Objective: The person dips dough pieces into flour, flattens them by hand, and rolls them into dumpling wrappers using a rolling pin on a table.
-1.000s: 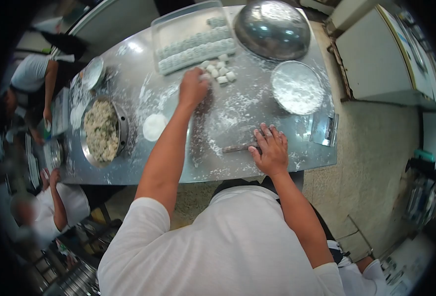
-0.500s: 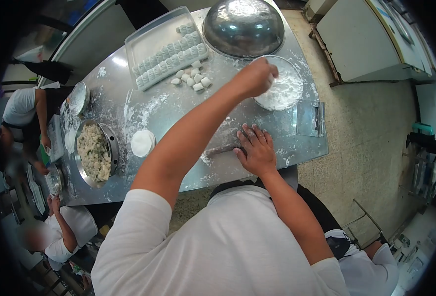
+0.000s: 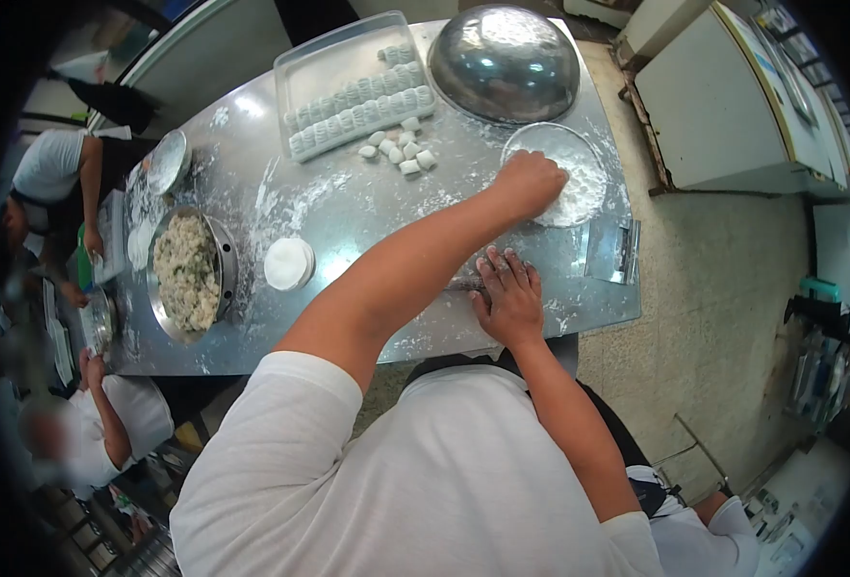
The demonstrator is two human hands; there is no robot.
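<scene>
My left hand (image 3: 532, 187) reaches across to the bowl of white flour (image 3: 582, 190), its fingers curled together at the bowl's near left side. What they hold, if anything, is hidden. On the metal table, my right hand (image 3: 511, 300) lies with fingers stretched and spread. A thin rolling pin (image 3: 463, 284) runs under its thumb side, partly covered by the hand and my left forearm. A stack of round white dough wrappers (image 3: 289, 263) sits left of my left forearm. Beyond it are several small dough pieces (image 3: 408, 149) in a loose heap.
A clear plastic tray (image 3: 298, 72) holds rows of shaped dough pieces. Beside it lies an upturned metal bowl (image 3: 504, 62). A pan of filling (image 3: 186, 269) stands at left, and a metal scraper (image 3: 611, 252) at the right edge. Other people work at the far left.
My left hand has lowered to the flour bowl, its fingers now turned down toward the flour. My right hand stays on the table by the rolling pin. The view has shifted slightly.
</scene>
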